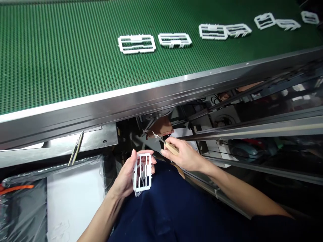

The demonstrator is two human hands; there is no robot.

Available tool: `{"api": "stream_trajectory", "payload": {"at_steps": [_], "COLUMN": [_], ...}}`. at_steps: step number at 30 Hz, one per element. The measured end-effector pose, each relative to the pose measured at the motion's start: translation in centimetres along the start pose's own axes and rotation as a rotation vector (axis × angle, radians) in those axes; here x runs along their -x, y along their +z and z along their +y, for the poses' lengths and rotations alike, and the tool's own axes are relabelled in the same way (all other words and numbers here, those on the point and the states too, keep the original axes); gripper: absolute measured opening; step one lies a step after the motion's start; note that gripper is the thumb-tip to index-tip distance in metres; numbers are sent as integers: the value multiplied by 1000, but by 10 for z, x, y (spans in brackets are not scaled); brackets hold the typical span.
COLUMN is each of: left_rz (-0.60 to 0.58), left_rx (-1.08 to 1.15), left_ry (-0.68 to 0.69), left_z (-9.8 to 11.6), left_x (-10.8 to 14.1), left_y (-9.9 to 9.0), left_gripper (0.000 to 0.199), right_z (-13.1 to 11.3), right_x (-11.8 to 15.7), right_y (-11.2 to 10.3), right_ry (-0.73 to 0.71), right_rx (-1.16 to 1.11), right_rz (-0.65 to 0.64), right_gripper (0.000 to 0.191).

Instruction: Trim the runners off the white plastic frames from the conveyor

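My left hand (125, 178) is closed around a white plastic frame (148, 169), held upright in front of my dark blue clothing. A second white frame seems to lie behind it, partly hidden. To the right, my right hand (188, 156) grips a small knife-like hand tool (172, 148) with a beige handle. Its thin metal tip points up and left, apart from the held frame. Similar frames lie on the green belt beyond, among them one frame (137, 44) and another beside it (175, 40).
The green conveyor belt (63, 60) has a metal side rail (121, 97) between it and me. At the left are a yellowish cutter (75, 148) and a plastic-lined box (75, 198) with a white bottom and thin scraps. Metal bars (264, 129) run along the right.
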State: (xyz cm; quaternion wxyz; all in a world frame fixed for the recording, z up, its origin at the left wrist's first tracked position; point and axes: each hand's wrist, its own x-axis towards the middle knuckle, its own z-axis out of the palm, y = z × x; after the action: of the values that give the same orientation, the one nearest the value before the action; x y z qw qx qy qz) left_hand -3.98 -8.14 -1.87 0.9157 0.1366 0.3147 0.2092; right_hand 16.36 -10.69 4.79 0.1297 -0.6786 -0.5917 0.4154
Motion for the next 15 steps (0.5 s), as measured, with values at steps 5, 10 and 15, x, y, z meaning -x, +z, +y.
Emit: {"api": "stream_trajectory", "payload": {"at_steps": [5,10,15], "left_rz": [124,228,298], "left_rx": [-63,62,315], "left_ry": [64,-72,-26], "left_z": [6,-3,-12], "left_x": [0,0,-5], "left_y": [-1,-11,-31], "left_gripper": [29,22,29], "right_z": [-10,-33,-82], "right_x": [-6,-7,0], "right_y": [1,-16,-69], "right_ry": [-68,-162,-198], "right_rx": [-29,-30,72], "right_rz": [50,-9,23], "right_gripper": [19,16,20]}}
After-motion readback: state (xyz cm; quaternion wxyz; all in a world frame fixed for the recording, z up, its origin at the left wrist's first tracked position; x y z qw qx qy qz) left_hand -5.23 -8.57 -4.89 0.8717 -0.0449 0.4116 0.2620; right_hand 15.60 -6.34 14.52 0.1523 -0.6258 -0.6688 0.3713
